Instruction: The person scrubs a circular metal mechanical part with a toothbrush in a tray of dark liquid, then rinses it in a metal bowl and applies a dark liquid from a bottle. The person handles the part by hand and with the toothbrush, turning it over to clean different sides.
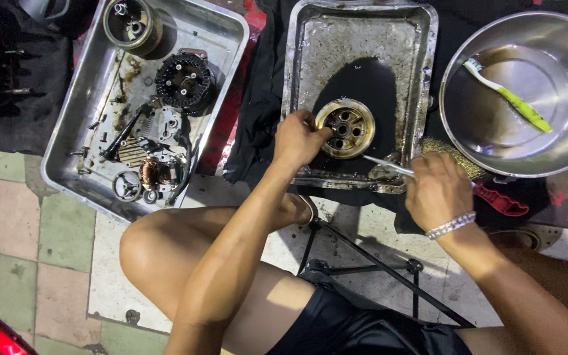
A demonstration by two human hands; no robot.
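Note:
My left hand [297,138] grips the edge of a round metal hub with several holes [346,127]. The hub lies in a pool of black oil in a dirty steel tray [300,59]. My right hand [436,189], with a bead bracelet at the wrist, holds a thin metal tool [386,164] whose tip points toward the hub at the tray's near rim.
A second steel tray [228,39] at the left holds engine parts: a black toothed clutch piece [183,81], a round housing [131,25], small gears. A steel bowl [560,98] at the right holds a green-and-white toothbrush [507,95]. A wire brush with red handle [494,197] lies below it. I sit on a low metal stool [363,263].

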